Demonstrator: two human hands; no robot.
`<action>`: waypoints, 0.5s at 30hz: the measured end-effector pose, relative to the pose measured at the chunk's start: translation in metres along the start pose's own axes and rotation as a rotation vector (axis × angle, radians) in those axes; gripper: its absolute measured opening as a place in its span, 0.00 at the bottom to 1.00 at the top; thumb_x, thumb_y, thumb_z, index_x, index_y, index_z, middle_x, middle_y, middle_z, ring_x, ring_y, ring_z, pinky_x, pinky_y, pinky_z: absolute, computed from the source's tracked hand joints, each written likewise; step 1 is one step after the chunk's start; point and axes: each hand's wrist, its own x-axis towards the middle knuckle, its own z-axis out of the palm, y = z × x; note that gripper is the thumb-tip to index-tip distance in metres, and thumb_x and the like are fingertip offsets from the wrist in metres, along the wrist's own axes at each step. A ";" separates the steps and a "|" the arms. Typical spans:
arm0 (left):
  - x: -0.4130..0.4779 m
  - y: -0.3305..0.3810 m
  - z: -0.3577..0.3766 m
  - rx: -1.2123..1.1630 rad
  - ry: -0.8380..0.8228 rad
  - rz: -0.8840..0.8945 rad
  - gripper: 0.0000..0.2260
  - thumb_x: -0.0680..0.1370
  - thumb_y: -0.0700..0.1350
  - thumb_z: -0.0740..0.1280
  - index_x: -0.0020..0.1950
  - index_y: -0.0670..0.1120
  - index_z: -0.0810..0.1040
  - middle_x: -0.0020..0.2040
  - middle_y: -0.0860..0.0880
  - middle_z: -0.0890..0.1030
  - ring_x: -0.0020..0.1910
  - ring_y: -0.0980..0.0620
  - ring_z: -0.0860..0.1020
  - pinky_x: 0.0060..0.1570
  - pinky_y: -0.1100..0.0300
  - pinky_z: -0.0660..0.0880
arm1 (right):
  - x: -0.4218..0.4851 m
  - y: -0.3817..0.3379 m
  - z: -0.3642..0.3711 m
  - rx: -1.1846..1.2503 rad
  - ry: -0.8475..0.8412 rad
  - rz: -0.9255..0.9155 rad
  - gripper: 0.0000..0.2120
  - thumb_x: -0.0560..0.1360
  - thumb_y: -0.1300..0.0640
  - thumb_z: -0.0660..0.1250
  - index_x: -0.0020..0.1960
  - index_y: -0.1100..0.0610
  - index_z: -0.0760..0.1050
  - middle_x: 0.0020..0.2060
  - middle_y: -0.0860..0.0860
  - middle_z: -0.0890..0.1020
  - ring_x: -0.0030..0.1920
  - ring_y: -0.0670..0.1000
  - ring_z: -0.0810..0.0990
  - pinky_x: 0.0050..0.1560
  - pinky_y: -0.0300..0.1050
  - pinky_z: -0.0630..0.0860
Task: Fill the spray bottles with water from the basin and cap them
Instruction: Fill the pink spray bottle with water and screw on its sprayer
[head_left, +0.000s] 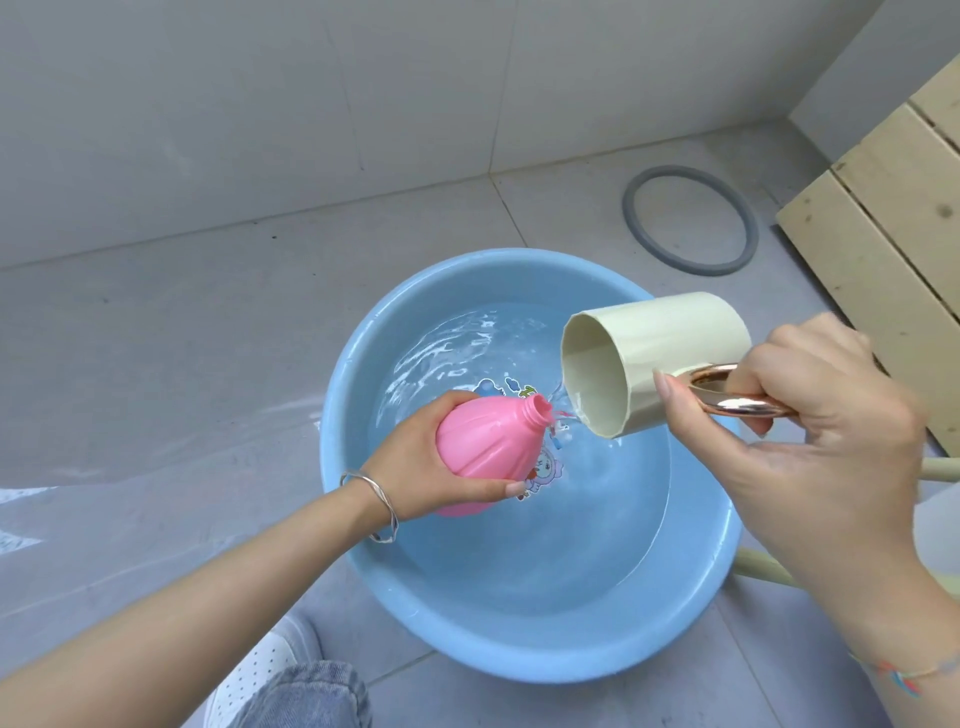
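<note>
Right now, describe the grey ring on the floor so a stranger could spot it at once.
Start at the blue basin of water in the middle of the tiled floor. Look past its far right rim, toward the wooden slats by the wall. The grey ring lies flat on the tiles there, alone: a thin hoop with bare floor showing through it.

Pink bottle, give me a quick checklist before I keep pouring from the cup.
1. Pink bottle held firm by left hand: ok.
2. Bottle mouth uncapped and open: ok.
3. Cup gripped at its handle by right hand: ok.
4. Cup lip lined up over bottle mouth: not ok, water seems to run beside the neck.
5. Spill falls into blue basin: ok.
6. Fill level inside bottle: cannot tell, opaque.
</note>
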 end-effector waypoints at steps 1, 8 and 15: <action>0.000 0.000 0.000 -0.001 0.000 -0.001 0.39 0.51 0.69 0.76 0.59 0.64 0.71 0.52 0.63 0.78 0.49 0.65 0.78 0.48 0.66 0.76 | 0.000 0.000 0.001 -0.006 -0.001 -0.017 0.20 0.71 0.58 0.72 0.27 0.60 0.65 0.25 0.51 0.61 0.34 0.50 0.57 0.41 0.39 0.61; 0.000 0.000 0.002 -0.007 -0.006 0.002 0.39 0.51 0.69 0.76 0.59 0.62 0.71 0.52 0.62 0.79 0.49 0.63 0.78 0.50 0.62 0.77 | 0.000 -0.001 0.003 -0.034 0.000 -0.134 0.20 0.72 0.58 0.72 0.27 0.61 0.67 0.26 0.50 0.62 0.35 0.50 0.56 0.45 0.40 0.61; -0.001 0.002 0.002 -0.027 -0.005 -0.005 0.38 0.51 0.68 0.76 0.59 0.63 0.71 0.51 0.63 0.79 0.49 0.64 0.78 0.49 0.64 0.77 | 0.001 -0.005 0.007 -0.040 -0.005 -0.260 0.20 0.73 0.58 0.71 0.27 0.58 0.66 0.30 0.46 0.61 0.38 0.47 0.56 0.44 0.40 0.59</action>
